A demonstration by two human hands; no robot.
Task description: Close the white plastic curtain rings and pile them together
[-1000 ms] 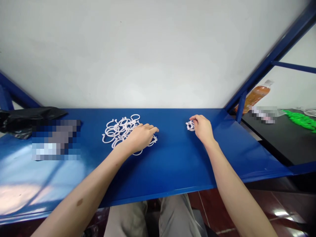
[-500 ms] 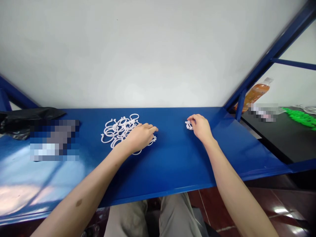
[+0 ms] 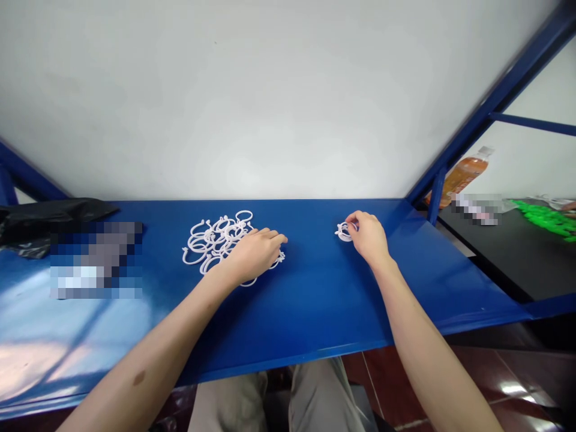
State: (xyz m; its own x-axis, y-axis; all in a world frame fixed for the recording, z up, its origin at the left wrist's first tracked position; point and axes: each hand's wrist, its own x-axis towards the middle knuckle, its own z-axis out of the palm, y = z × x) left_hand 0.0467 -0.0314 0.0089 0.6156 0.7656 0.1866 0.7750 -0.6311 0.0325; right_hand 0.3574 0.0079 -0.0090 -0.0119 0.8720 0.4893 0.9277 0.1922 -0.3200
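Note:
White plastic rings point(image 3: 198, 243) with small knobbed ends lie in a loose, tangled pile on the blue table point(image 3: 297, 318). My left hand point(image 3: 257, 251) rests over the right side of that pile, its back up and its fingers stretched loosely to the right; what is beneath the palm is hidden. Further right, a small neat stack of the same white rings point(image 3: 344, 232) lies on the tabletop. My right hand point(image 3: 366, 234) pinches the right edge of this stack between thumb and forefinger.
A black plastic bag point(image 3: 54, 216) and a blurred dark object point(image 3: 105, 255) lie at the left. Blue frame bars point(image 3: 468, 129) rise at the right. Past them, a black surface holds an orange drink bottle point(image 3: 463, 177) and bright green pieces point(image 3: 546, 219). A white wall point(image 3: 270, 102) backs the table.
The rings at my right hand now show more of their round shape and lie flatter. My left hand has stayed over the pile. The whole view has shifted slightly.

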